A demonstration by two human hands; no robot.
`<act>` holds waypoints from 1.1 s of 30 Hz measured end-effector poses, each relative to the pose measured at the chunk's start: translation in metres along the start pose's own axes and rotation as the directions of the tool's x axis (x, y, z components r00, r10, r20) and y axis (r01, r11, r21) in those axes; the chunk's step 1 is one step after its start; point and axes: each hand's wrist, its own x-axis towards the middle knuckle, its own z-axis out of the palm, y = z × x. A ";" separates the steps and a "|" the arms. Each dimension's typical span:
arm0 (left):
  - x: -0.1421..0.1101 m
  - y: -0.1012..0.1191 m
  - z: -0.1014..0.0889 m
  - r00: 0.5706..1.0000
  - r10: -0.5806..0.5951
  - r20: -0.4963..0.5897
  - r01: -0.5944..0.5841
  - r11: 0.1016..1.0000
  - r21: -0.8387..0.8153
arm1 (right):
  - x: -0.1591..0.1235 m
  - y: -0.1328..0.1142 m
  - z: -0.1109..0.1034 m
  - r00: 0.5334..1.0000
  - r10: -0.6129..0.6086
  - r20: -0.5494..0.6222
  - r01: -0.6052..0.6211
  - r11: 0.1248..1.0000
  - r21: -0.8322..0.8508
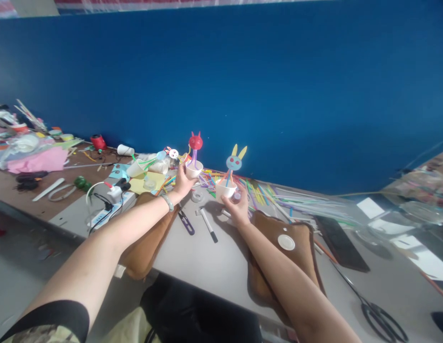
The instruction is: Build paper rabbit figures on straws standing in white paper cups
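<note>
My left hand (182, 183) grips a small white paper cup (194, 169) from which a purple straw rises, topped by a red round head with ears (195, 141). My right hand (236, 206) holds a second white cup (224, 189) carrying a blue paper face with yellow ears (234, 161) on straws. Both cups are held just above the grey table (207, 257), side by side, close to the blue wall. A grey band sits on my left wrist.
A black marker (209, 225) and small scissors (186, 222) lie between my arms. Brown pads (296, 243) sit under my forearms. Coloured straws (278, 197) spread to the right; a power strip (110, 207), cups and craft clutter lie left. Large scissors (382, 321) lie at the lower right.
</note>
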 end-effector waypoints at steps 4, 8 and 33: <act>-0.001 -0.003 0.000 1.000 0.020 0.023 -0.020 1.000 0.002 | 0.000 0.001 0.000 1.000 0.015 0.000 -0.015 1.000 -0.007; -0.002 -0.001 0.002 1.000 0.007 0.012 -0.007 1.000 0.003 | 0.000 0.000 0.000 1.000 0.013 -0.015 -0.013 1.000 -0.008; 0.006 0.001 -0.003 0.999 0.050 0.016 -0.051 0.998 0.047 | -0.002 -0.004 0.000 0.999 0.046 0.013 -0.046 0.998 0.050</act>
